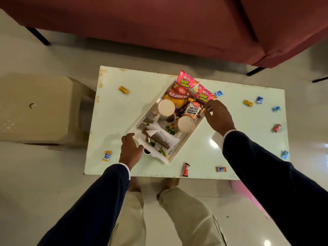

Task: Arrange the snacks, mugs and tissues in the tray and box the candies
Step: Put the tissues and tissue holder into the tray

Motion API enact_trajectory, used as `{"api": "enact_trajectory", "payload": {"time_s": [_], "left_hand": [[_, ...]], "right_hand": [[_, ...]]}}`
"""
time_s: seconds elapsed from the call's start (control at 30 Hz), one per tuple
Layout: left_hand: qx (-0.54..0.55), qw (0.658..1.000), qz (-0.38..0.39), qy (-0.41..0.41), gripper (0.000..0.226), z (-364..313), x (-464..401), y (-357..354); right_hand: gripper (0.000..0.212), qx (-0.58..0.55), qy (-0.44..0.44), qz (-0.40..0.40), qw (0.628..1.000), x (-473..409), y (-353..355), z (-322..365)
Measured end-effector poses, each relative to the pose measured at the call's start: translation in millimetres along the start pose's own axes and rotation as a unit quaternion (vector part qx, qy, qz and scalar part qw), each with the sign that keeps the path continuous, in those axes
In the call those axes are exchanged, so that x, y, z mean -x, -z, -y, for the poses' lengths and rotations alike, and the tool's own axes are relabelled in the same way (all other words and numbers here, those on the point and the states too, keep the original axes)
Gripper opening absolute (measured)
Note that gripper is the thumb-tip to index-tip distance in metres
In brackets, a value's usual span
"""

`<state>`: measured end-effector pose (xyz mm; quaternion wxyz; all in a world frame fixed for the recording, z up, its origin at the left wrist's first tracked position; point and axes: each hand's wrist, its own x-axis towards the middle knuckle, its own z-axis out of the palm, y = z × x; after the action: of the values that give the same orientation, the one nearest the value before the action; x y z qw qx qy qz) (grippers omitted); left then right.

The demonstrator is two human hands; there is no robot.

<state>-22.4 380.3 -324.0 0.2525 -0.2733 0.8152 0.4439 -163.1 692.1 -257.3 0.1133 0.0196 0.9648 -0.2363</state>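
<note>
Left hand (131,148) grips the near corner of the white tray (173,158), fingers curled over its rim. Right hand (217,115) is at the tray's far right edge, fingertips pinching the edge of the salted peanuts packet (192,110). Between the hands, inside the tray: two mugs (166,107), tissues (159,134) nearest the left hand, and a red snack packet (178,93). Two pink snack packets (187,80) lie just beyond the right hand. Wrapped candies (186,169) lie scattered on the table (115,121), most to the right of the right hand.
</note>
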Motion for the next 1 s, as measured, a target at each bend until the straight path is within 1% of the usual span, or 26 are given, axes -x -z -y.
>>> {"api": "enact_trajectory", "payload": {"time_s": [0.1, 0.2, 0.3, 0.4, 0.5, 0.53, 0.63, 0.67, 0.8, 0.93, 1.0], "left_hand": [[0.066, 0.995, -0.021, 0.074, 0.062, 13.3, -2.5, -11.7], [0.121, 0.984, -0.049, 0.121, 0.067, 20.2, -7.3, -30.3], [0.143, 0.974, -0.063, 0.165, 0.077, 22.8, -13.2, -48.7], [0.143, 0.967, -0.066, 0.199, 0.082, 21.0, -21.1, -64.9], [0.137, 0.963, -0.077, 0.219, 0.074, 18.4, -27.0, -77.8], [0.143, 0.961, -0.082, 0.222, 0.071, 19.3, -28.6, -81.3], [0.175, 0.954, -0.091, 0.226, 0.058, 20.9, -29.3, -90.8], [0.183, 0.952, -0.098, 0.225, 0.055, 21.0, -28.6, -94.1], [0.209, 0.947, -0.113, 0.216, 0.049, 16.6, -26.3, -103.1], [0.267, 0.929, -0.115, 0.231, 0.041, 10.2, -31.9, -103.1], [0.279, 0.921, -0.117, 0.245, 0.038, 7.1, -33.5, -101.0]], "right_hand": [[0.031, 0.017, 0.004, 0.015, 1.000, -18.3, 0.5, -10.8], [0.037, 0.033, 0.020, 0.017, 0.999, -47.7, 1.2, -24.9], [0.044, 0.045, 0.005, 0.026, 0.999, -82.3, -1.7, -33.5], [0.051, 0.041, -0.013, 0.068, 0.997, -118.2, -9.4, -43.3], [0.057, -0.011, -0.055, 0.156, 0.986, -153.7, -20.0, -53.0], [0.054, -0.007, -0.059, 0.183, 0.981, -164.0, -25.1, -55.2], [0.030, 0.031, -0.045, 0.217, 0.975, -186.5, -40.9, -62.5], [0.030, 0.024, -0.045, 0.228, 0.972, -191.6, -46.1, -64.9], [0.054, -0.013, -0.070, 0.233, 0.970, -200.3, -60.3, -72.1], [0.071, -0.068, -0.094, 0.256, 0.960, -200.2, -67.6, -74.4], [0.075, -0.097, -0.115, 0.259, 0.954, -198.4, -69.4, -73.7]]}}
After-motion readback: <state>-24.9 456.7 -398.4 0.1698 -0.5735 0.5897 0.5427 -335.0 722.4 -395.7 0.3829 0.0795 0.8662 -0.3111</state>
